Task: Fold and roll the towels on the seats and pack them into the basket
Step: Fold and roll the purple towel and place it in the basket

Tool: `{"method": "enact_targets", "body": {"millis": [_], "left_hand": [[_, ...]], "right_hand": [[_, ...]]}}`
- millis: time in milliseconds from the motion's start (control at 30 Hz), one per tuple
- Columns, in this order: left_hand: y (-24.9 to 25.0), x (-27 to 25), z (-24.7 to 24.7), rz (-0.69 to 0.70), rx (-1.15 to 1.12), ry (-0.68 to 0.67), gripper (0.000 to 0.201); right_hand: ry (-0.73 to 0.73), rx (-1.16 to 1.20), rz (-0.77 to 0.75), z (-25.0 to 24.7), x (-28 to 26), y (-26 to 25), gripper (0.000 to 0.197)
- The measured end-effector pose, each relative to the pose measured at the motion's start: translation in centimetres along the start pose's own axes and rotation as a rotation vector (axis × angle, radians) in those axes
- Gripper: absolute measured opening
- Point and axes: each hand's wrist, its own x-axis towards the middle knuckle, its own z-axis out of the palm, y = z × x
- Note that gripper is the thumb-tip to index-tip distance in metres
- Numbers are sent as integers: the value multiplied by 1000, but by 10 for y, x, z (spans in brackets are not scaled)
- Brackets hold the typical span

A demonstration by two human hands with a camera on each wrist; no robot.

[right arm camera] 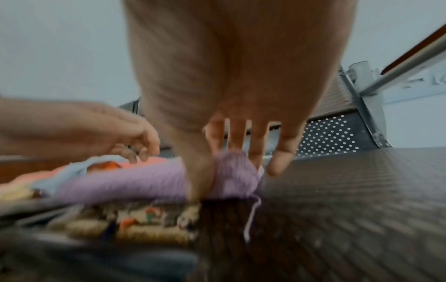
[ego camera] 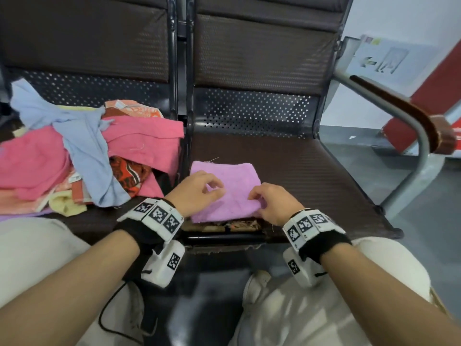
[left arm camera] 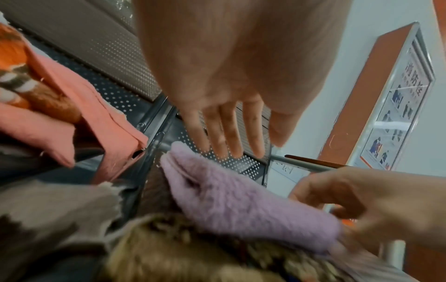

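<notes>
Early yet: right hand (ego camera: 272, 203) pinches the folded purple towel's (ego camera: 232, 186) near edge on the seat (ego camera: 311, 171), left hand (ego camera: 197, 189) relaxed above; pile (ego camera: 74, 156) awaits.

Even, soft indoor light — wrist views blurred (edges bent), head view sharper.

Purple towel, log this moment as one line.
stage: start rolling | purple towel: folded, flat on right seat | right hand: pinches near corner | left hand: above towel, empty | pile: left seat
</notes>
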Motion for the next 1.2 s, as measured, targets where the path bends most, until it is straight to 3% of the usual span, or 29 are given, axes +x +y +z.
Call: {"method": "enact_targets", "body": {"millis": [100, 167, 233, 300, 333, 500, 633, 767, 867, 1000, 1100, 1200], "left_hand": [[2, -9, 4, -71, 27, -98, 54], [2, -12, 2, -17, 258, -208, 65], [2, -18, 1, 40, 417, -229, 46], [4, -22, -3, 21, 350, -139, 17], [5, -23, -5, 15, 314, -116, 12], [10, -29, -14, 186, 176, -114, 13], [6, -28, -24, 151, 44, -132, 13], [-1, -13, -34, 75, 25, -90, 12], [-14, 7, -39, 12, -17, -42, 11], [-31, 30, -32, -59, 51, -53, 22], [-44, 38, -18, -97, 171, -114, 31], [-51, 39, -14, -117, 167, -156, 37]], "right_hand": [[120, 70, 50, -1, -4, -10, 26], [111, 111, 54, -5, -7, -12, 21], [75, 119, 49, -9, -14, -14, 19], [36, 83, 36, -11, -22, -14, 16], [20, 62, 25, -11, -25, -13, 14], [-48, -23, -80, -16, -34, -9, 22], [-159, 5, -82, -24, -26, -8, 59], [22, 260, -84, -32, -2, -6, 38], [57, 391, -17, -33, 19, -1, 28], [-67, 409, 116, -20, 44, 6, 35], [-120, 319, 226, -16, 53, 12, 39], [-226, 181, 336, -13, 60, 15, 57]]}}
